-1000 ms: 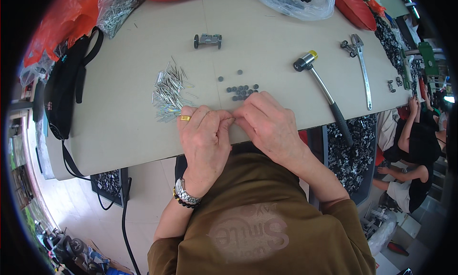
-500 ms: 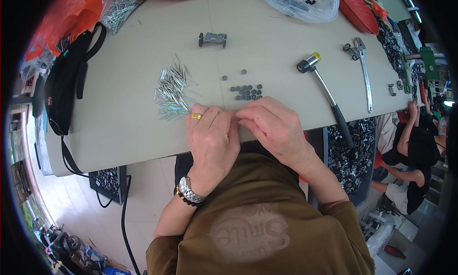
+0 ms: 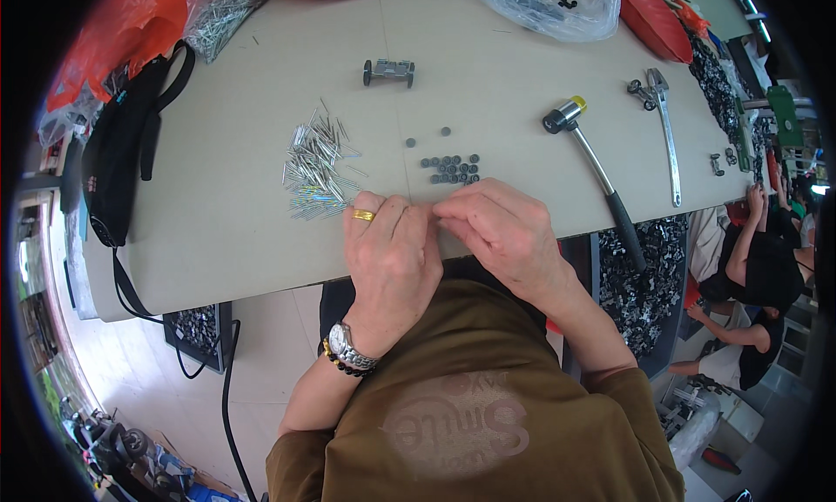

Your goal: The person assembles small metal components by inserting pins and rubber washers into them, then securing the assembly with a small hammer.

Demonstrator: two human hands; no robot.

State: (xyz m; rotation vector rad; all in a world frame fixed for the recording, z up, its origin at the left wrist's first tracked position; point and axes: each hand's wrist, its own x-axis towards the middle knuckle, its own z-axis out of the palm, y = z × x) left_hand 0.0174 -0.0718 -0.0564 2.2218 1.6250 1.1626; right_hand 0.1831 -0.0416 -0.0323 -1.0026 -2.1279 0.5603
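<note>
Head view looks straight down on my two hands, pressed together at the near edge of the table [image 3: 261,241]. My left hand [image 3: 392,249], with a gold ring and a wristwatch, is curled with fingertips meeting those of my right hand [image 3: 501,232]. Both are pinched closed around something small between them, but my fingers hide it, so I cannot tell what it is.

Just left of my left hand, and slightly farther out, lies the loose pile of metal pins [image 3: 315,167]. Just beyond my fingertips sits the cluster of small dark wheels [image 3: 451,168], with two strays a little farther off. A finished axle with wheels [image 3: 388,70] rests well away at the far side, and the hammer [image 3: 592,167] lies to my right, its handle reaching over the near edge.

I judge the main risk is dropping the hidden piece: my hands work right at the table's lip, so a slip would send it to the floor. A careless sweep of my left wrist could also scatter the pins, and my right forearm could nudge the hammer handle off.
</note>
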